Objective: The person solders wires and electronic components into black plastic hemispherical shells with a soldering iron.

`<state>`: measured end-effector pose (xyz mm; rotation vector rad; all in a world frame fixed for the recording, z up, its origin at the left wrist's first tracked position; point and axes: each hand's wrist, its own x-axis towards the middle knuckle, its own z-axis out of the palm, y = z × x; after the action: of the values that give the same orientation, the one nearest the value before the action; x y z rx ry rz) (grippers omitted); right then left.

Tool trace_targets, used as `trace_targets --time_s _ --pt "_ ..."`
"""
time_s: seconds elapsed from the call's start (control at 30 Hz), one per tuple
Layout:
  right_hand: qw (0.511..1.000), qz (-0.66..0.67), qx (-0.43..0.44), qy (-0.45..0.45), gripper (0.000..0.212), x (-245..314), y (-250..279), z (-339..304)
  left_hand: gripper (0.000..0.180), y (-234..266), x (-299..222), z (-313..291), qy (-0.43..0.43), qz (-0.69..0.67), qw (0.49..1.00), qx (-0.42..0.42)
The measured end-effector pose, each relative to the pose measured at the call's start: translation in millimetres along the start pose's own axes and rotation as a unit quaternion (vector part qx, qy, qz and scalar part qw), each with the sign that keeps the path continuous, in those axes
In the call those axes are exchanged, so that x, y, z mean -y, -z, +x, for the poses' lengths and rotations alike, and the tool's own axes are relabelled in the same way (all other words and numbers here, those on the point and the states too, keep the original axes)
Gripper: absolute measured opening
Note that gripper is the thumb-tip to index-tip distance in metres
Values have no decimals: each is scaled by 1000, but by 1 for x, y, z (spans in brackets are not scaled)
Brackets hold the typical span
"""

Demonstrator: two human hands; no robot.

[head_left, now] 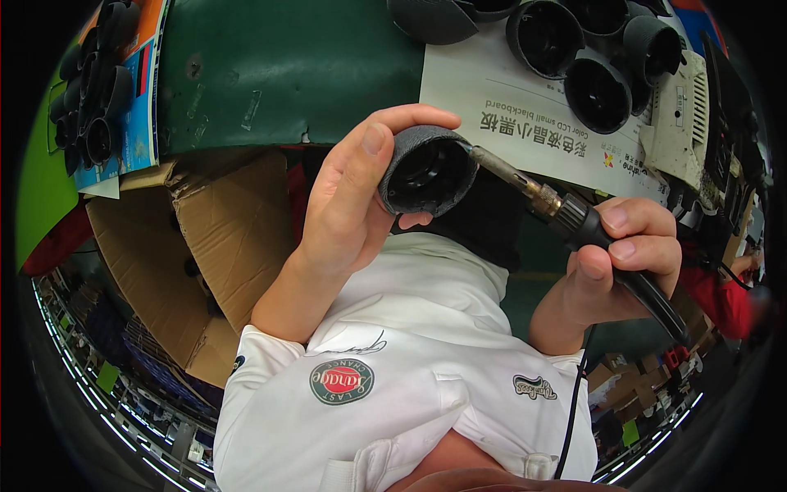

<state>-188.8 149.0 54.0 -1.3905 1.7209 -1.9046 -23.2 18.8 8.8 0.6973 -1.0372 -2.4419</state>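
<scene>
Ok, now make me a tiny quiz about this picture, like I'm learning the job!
1. True or false: the right fingers hold the soldering iron.
2. What do the left fingers hold?
A) a white spoon
B) a black cup-shaped part
C) a green bottle
3. What is brown and open on the left?

Key: 1 true; 2 B; 3 a cardboard box.
</scene>
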Motion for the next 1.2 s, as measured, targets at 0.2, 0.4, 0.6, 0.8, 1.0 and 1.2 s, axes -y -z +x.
trace_targets --time_s 0.2,0.4,0.6,0.8,1.0,1.2 --pt "999 -28 20 9 37 2 1 1 48 -5 -3 0 1 -70 997 -18" --pt "999 13 38 -16 37 12 3 -2 58 1 -1 0 8 -2 1000 -7" --pt "998 -9 65 25 36 5 1 5 58 -1 -1 1 5 5 1000 -8" --pt "995 -67 60 51 29 3 -3 5 58 -1 -1 1 4 9 1000 -10" --pt "995 -71 71 29 30 5 -1 5 58 -4 -2 1 11 8 999 -35" --pt "998 -49 49 3 38 3 0 2 57 -5 -3 1 12 9 999 -37"
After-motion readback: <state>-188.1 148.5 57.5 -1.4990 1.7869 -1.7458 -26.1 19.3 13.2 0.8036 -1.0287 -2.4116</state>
